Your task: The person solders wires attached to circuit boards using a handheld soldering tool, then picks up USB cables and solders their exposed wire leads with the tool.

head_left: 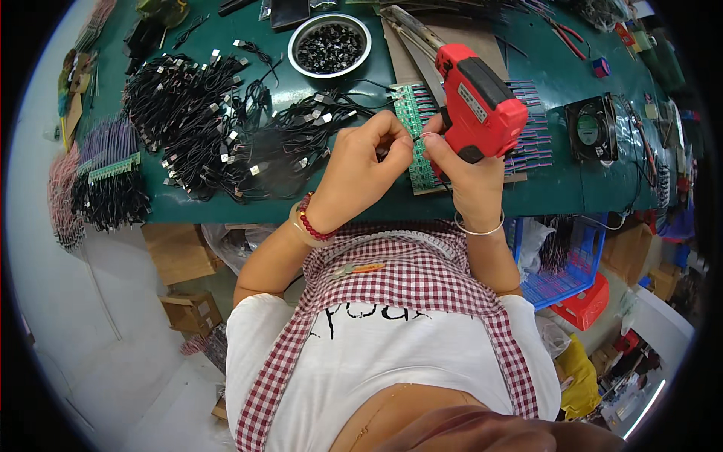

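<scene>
My left hand [369,162] is closed in a pinch on the end of a thin black cable [365,105], over the left edge of a green circuit board panel [410,113]. A red and black soldering gun [482,105] rests in my right hand [474,181], its body rising above the fingers and partly hiding the panel. My right thumb and a fingertip meet close to the left fingertips, where a fine wire end shows. Rows of dark and pink wires [531,135] stick out to the right of the boards. The fingers hide the exact contact point.
A large heap of black USB cables [188,113] covers the green table's [248,215] left side. Behind it stands a metal bowl [292,51] of small black parts. A fan [593,129] is on the right, red-handled pliers [568,38] farther back. Finished-looking board bundles [113,169] hang at left.
</scene>
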The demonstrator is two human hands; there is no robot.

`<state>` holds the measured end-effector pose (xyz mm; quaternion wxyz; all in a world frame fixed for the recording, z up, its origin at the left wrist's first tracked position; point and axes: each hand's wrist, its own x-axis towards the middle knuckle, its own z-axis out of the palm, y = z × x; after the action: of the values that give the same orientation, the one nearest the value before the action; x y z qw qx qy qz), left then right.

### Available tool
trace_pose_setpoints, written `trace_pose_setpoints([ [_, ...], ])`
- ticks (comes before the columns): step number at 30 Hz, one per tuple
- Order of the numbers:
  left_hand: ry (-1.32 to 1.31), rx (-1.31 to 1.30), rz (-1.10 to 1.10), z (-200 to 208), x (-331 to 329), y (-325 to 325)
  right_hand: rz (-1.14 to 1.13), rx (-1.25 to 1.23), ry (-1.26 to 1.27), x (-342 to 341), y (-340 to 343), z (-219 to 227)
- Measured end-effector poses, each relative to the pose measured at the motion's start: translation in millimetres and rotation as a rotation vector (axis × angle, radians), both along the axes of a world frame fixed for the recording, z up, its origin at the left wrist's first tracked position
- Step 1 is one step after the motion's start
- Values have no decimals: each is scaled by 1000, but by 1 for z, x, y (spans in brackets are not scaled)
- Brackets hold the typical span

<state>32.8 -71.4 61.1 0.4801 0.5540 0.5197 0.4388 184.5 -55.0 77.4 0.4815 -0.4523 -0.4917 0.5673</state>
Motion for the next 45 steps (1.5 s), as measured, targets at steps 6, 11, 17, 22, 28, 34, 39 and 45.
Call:
trace_pose_setpoints([
  [6, 55, -6, -63, 6, -3, 3, 0, 42, -44, 4, 1, -6],
  [11, 64, 33, -97, 9, -2, 6, 70, -11, -53, 14, 7, -5],
  [17, 100, 154, -6, 4, 3, 6, 42, -184, 72, 17, 7, -9],
  [22, 248, 365, 79, -6, 12, 3, -15, -117, 44, 8, -6, -11],
  [28, 347, 466, 52, -8, 13, 1, -22, -94, -24, 15, -3, -14],
  [34, 558, 480, 4, -16, 0, 13, 18, -82, -107, 26, 8, -14],
  [39, 551, 443, 40, -42, -17, 42, -157, -76, -54, 47, -6, -12],
  [45, 682, 511, -43, -51, -15, 67, -154, -185, -91, 75, -36, -30],
])
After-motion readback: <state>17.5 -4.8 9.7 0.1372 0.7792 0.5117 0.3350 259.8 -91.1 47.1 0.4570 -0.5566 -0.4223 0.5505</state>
